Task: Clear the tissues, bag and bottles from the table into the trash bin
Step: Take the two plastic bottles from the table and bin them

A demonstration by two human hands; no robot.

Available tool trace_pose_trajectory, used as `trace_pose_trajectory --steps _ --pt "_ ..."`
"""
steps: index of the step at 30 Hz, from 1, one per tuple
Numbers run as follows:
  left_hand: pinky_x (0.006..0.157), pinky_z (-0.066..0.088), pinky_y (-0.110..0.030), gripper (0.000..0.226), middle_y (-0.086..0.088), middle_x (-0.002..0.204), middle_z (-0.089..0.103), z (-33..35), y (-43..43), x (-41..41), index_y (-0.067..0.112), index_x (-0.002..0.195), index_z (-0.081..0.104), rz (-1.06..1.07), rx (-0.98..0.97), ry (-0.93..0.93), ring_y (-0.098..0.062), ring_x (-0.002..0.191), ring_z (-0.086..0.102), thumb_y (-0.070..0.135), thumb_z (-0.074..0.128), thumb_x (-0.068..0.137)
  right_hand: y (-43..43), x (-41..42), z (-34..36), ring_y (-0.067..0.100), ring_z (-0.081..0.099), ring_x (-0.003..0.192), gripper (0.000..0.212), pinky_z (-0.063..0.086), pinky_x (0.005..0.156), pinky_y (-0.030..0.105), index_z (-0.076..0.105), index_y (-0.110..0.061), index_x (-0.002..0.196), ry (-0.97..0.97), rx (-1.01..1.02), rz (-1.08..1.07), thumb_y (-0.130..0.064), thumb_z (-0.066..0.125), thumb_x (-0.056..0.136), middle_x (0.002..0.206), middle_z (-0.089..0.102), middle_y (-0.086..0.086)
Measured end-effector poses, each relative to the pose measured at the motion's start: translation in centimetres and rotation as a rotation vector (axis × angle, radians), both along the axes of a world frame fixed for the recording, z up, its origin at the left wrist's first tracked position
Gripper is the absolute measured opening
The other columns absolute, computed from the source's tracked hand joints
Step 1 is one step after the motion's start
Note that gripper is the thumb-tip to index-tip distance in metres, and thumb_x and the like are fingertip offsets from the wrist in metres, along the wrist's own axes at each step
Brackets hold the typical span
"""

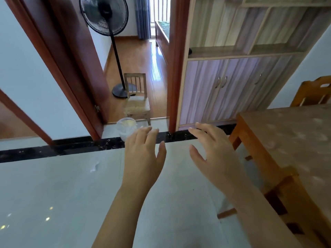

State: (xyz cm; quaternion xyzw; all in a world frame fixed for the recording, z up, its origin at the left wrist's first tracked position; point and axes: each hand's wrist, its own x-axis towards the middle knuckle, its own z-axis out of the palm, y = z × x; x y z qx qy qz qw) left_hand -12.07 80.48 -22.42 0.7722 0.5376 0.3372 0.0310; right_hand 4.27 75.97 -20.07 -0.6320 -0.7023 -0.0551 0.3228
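tiled floor by a doorway, table at right edge.
left hand and right hand spread, empty; bin mid-frame is half-hidden, so drops could miss.

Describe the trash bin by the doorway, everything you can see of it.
The trash bin is small and round, lined with a thin whitish, translucent plastic bag that covers its rim and sides. Something pale yellow shows inside near the top; what it is cannot be told. It stands upright on the light floor just in front of the doorway, close to the small wooden chair behind it. The fingers of the left hand overlap its lower right part in the view, hiding it; whether they touch cannot be told.
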Motion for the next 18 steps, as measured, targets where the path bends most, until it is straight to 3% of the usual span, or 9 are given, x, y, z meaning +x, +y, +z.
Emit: trace_pose_trajectory --steps 7,14,18 --pt "0.094 0.041 -0.046 0.042 -0.013 0.113 0.062 -0.7 12.0 7.0 0.007 0.112 0.059 -0.161 0.011 0.045 -0.034 0.109 0.055 0.032 0.04 0.083 9.7 6.5 -1.9 0.023 0.051 0.105 0.044 0.035 0.093 0.026 0.06 -0.008 0.111 0.039 -0.005 -0.154 -0.034 0.04 0.082 0.111 0.062 0.012" --pt "0.091 0.045 -0.05 0.04 -0.014 0.11 0.065 -0.4 24.5 18.6 0.006 0.108 0.061 -0.346 0.037 0.117 -0.035 0.105 0.058 0.029 0.04 0.083 20.8 18.0 -2.1 0.03 0.057 0.099 0.038 0.046 0.087 0.041 0.061 -0.006 0.106 0.087 0.065 -0.298 -0.03 0.047 0.082 0.107 0.062 0.015" --pt "0.092 0.043 -0.046 0.039 -0.016 0.11 0.064 0.5 30.6 25.3 0.005 0.109 0.06 -0.439 0.105 0.085 -0.034 0.105 0.057 0.027 0.041 0.083 25.4 24.7 -1.4 0.035 0.055 0.103 0.034 0.043 0.09 0.045 0.06 -0.004 0.109 0.103 0.088 -0.441 -0.021 0.06 0.079 0.11 0.061 0.018"
